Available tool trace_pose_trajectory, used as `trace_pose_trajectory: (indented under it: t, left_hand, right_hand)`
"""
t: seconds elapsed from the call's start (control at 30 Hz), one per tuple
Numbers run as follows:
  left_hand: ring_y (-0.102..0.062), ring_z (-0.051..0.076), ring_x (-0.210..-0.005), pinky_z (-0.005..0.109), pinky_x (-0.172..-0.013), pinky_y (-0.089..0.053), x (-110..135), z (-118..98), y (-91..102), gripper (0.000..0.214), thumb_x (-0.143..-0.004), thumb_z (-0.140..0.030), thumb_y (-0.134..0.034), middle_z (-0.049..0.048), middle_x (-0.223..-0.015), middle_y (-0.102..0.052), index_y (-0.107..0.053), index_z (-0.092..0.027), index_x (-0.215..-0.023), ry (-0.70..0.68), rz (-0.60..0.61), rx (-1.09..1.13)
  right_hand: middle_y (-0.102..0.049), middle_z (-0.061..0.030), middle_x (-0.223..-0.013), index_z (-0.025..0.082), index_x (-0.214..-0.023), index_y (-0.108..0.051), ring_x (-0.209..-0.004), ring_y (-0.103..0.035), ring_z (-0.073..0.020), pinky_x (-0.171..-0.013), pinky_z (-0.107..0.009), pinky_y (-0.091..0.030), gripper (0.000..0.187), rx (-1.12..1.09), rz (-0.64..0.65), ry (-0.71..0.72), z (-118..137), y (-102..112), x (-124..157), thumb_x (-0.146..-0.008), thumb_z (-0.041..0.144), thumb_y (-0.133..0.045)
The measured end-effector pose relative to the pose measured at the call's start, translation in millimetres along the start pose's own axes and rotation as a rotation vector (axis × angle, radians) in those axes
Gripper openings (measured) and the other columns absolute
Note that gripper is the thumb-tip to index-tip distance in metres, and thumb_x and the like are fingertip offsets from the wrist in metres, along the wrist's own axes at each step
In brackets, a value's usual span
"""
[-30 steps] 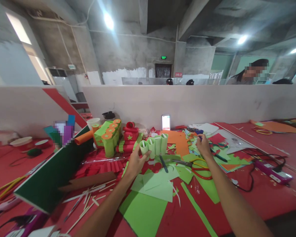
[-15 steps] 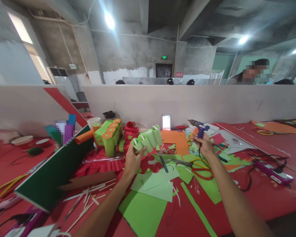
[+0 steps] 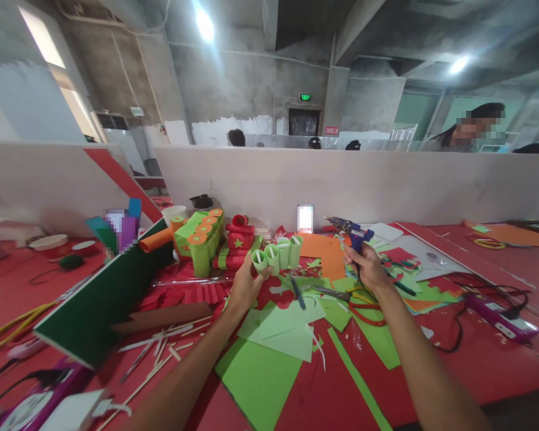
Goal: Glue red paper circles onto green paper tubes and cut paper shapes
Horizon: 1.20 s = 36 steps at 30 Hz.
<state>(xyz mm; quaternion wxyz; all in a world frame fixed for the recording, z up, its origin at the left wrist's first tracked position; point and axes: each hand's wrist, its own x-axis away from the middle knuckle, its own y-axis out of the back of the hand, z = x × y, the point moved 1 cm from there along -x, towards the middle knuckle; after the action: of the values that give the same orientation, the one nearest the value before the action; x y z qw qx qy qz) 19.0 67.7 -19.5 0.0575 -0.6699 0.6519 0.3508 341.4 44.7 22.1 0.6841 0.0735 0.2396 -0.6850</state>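
Observation:
Between the thumb and fingers of my left hand [image 3: 248,284] is a row of light green paper tubes [image 3: 278,256] joined side by side, its open ends tilted up towards me. White strips show inside several of the tubes. My right hand [image 3: 367,266] is closed round the handle of a blue glue gun [image 3: 357,233], whose nozzle points left, above and to the right of the tubes. Below the hands lie scissors [image 3: 368,312] with red and yellow handles, a dark pen-like tool [image 3: 297,293] and pale green paper sheets [image 3: 281,328].
A finished-looking green and orange paper model [image 3: 201,242] and red paper rolls [image 3: 240,236] stand at the back left. A dark green board [image 3: 90,305] leans at left. Purple power strips [image 3: 503,317] lie at both sides. A phone [image 3: 305,218] stands against the partition [image 3: 251,179].
The tube row has been lowered slightly and turned so its open ends face upward more. The glue gun has shifted a little left, nearer the tubes. The camera view has shifted slightly.

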Motion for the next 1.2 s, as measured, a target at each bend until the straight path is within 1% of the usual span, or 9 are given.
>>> trace_pose_trajectory:
  t: [0.17,0.3,0.43,0.63,0.73,0.83,0.9,1.07,1.2]
  left_hand:
    - [-0.065,0.022,-0.095,0.033,-0.086,-0.05,0,-2,-5.9,0.028,-0.087,-0.038,-0.059,0.0041,-0.101,-0.069,-0.059,-0.02,-0.109,-0.067,0.111,-0.098]
    - [-0.061,0.025,-0.114,0.036,-0.097,-0.047,3,-5,-5.4,0.04,-0.091,-0.035,-0.055,0.009,-0.122,-0.065,-0.053,-0.019,-0.128,-0.162,0.167,-0.138]
    - [-0.053,0.026,-0.126,0.039,-0.105,-0.043,5,-6,-3.3,0.046,-0.093,-0.032,-0.052,0.0126,-0.137,-0.056,-0.046,-0.018,-0.137,-0.242,0.21,-0.173]
    - [-0.065,0.024,-0.107,0.035,-0.092,-0.051,3,-6,-0.9,0.043,-0.089,-0.038,-0.059,0.0072,-0.119,-0.067,-0.052,-0.023,-0.128,-0.211,0.232,-0.241]
    - [-0.064,0.025,-0.11,0.034,-0.093,-0.049,3,-6,2.0,0.044,-0.09,-0.039,-0.058,0.0073,-0.121,-0.067,-0.05,-0.024,-0.13,-0.221,0.267,-0.25]
    - [-0.061,0.025,-0.114,0.036,-0.097,-0.048,3,-8,5.4,0.046,-0.094,-0.038,-0.05,0.0095,-0.126,-0.063,-0.045,-0.022,-0.137,-0.241,0.277,-0.262]
    - [-0.061,0.026,-0.113,0.038,-0.098,-0.047,3,-9,7.2,0.046,-0.095,-0.037,-0.047,0.0116,-0.126,-0.063,-0.044,-0.02,-0.138,-0.248,0.276,-0.274]
    - [-0.06,0.027,-0.114,0.039,-0.099,-0.046,2,-11,8.2,0.043,-0.095,-0.037,-0.046,0.0133,-0.124,-0.062,-0.047,-0.017,-0.133,-0.243,0.296,-0.273]
    - [-0.061,0.028,-0.111,0.038,-0.093,-0.048,1,-9,6.8,0.044,-0.093,-0.039,-0.049,0.0117,-0.119,-0.064,-0.047,-0.019,-0.133,-0.212,0.26,-0.288]
  right_hand:
    - [-0.04,0.0062,-0.056,0.019,-0.083,-0.063,-0.046,-0.041,-0.0093,-0.045,-0.023,-0.038,0.032,0.074,0.149,-0.049,-5,-27,12,-0.085,0.05,-0.065]
    - [-0.048,0.0031,-0.055,0.017,-0.084,-0.067,-0.046,-0.048,-0.0119,-0.047,-0.025,-0.041,0.038,0.353,0.238,-0.014,-7,-44,21,-0.089,0.054,-0.058]
    - [-0.054,0.0017,-0.054,0.017,-0.09,-0.071,-0.048,-0.054,-0.0146,-0.049,-0.026,-0.044,0.041,0.602,0.258,-0.033,-3,-58,29,-0.089,0.055,-0.056]
    - [-0.059,0.0,-0.054,0.018,-0.085,-0.072,-0.052,-0.059,-0.0177,-0.051,-0.027,-0.046,0.041,0.814,0.221,-0.009,4,-73,39,-0.088,0.055,-0.055]
    - [-0.058,0.0008,-0.051,0.018,-0.087,-0.072,-0.05,-0.06,-0.018,-0.05,-0.027,-0.045,0.042,0.851,0.204,-0.02,1,-74,40,-0.088,0.056,-0.055]
    - [-0.056,0.0011,-0.05,0.017,-0.077,-0.069,-0.047,-0.059,-0.0168,-0.049,-0.026,-0.045,0.044,0.796,0.163,-0.021,-4,-73,38,-0.088,0.057,-0.055]
    - [-0.058,0.0005,-0.053,0.017,-0.074,-0.067,-0.046,-0.058,-0.0156,-0.048,-0.026,-0.046,0.044,0.675,0.11,-0.01,-5,-72,35,-0.087,0.058,-0.056]
    - [-0.058,0.0013,-0.057,0.02,-0.079,-0.066,-0.041,-0.052,-0.0118,-0.041,-0.024,-0.045,0.04,0.246,-0.023,0.047,-2,-63,26,-0.088,0.058,-0.057]
    - [-0.055,0.0022,-0.055,0.021,-0.078,-0.064,-0.043,-0.052,-0.0117,-0.038,-0.023,-0.044,0.036,0.098,-0.203,0.08,2,-47,19,-0.084,0.057,-0.063]
